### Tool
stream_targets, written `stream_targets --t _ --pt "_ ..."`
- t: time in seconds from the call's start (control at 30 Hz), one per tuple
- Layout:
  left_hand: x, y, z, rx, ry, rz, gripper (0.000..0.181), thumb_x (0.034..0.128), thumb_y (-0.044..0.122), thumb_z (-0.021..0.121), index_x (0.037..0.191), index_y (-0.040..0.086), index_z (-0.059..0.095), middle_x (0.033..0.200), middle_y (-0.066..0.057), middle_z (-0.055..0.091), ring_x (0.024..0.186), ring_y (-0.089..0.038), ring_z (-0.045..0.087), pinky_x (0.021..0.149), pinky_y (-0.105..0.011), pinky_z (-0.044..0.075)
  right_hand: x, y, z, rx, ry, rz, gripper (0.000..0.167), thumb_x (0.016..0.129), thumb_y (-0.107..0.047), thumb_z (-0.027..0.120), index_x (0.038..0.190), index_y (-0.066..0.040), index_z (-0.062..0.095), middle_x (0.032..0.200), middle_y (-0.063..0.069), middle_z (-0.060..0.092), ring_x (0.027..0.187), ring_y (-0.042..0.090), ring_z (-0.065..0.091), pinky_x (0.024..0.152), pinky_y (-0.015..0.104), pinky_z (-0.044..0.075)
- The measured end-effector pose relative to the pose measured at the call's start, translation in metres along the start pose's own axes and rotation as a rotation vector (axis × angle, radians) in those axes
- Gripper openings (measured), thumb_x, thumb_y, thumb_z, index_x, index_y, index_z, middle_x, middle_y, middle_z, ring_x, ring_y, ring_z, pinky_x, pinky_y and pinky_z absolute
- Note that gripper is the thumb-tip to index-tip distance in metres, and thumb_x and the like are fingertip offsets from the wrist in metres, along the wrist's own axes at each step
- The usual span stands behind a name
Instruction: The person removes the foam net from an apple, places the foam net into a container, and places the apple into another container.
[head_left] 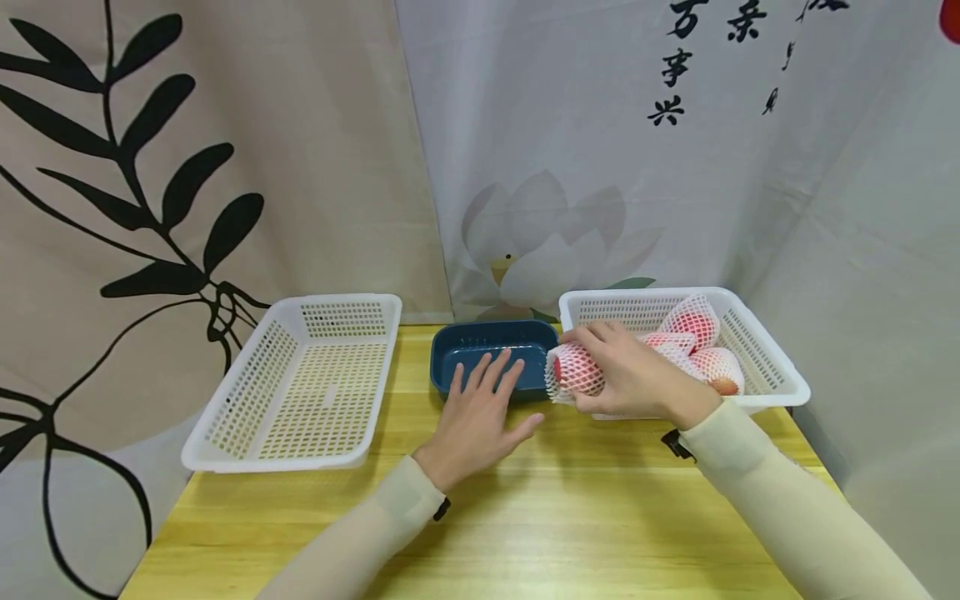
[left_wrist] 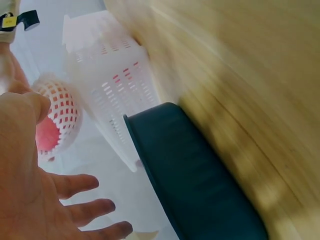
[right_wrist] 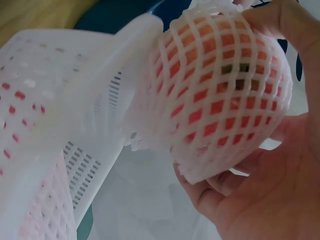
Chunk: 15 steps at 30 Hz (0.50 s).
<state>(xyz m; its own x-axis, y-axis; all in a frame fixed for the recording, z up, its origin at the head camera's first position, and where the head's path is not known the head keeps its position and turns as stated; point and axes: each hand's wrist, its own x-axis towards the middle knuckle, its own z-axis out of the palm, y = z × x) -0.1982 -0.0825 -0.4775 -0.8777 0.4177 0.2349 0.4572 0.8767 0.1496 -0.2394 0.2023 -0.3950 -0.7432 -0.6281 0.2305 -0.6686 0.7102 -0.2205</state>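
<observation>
A red fruit in a white foam net (head_left: 577,372) is gripped by the right hand (head_left: 633,372), above the left edge of the right white basket (head_left: 772,367). In the right wrist view the fingers and thumb curl round the netted fruit (right_wrist: 220,85). Several more netted fruits (head_left: 692,323) lie in that basket. The left hand (head_left: 472,421), fingers spread and holding nothing, is over the front edge of the dark blue tray (head_left: 491,333). In the left wrist view the left hand (left_wrist: 30,185) is beside the tray (left_wrist: 195,180).
A white basket (head_left: 322,392) with no fruit in it stands on the left of the wooden table (head_left: 570,517). The blue tray is between the two baskets. Behind them hangs a curtain (head_left: 337,167) with printed leaves, a flower and characters.
</observation>
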Motion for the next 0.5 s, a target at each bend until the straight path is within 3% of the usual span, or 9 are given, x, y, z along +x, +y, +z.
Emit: stream_targets --t 0.5 --pt "-0.025 -0.012 -0.001 -0.007 -0.004 -0.012 0.092 0.1136 0.078 0.054 0.183 0.019 0.041 0.19 -0.014 0.039 0.175 -0.047 0.04 0.138 -0.082 0.033 -0.004 -0.018 0.014 0.034 -0.003 -0.008 0.079 0.087 -0.038 0.093 0.158 -0.018 0.064 0.147 0.013 0.071 0.13 0.035 0.067 0.105 0.057 0.066"
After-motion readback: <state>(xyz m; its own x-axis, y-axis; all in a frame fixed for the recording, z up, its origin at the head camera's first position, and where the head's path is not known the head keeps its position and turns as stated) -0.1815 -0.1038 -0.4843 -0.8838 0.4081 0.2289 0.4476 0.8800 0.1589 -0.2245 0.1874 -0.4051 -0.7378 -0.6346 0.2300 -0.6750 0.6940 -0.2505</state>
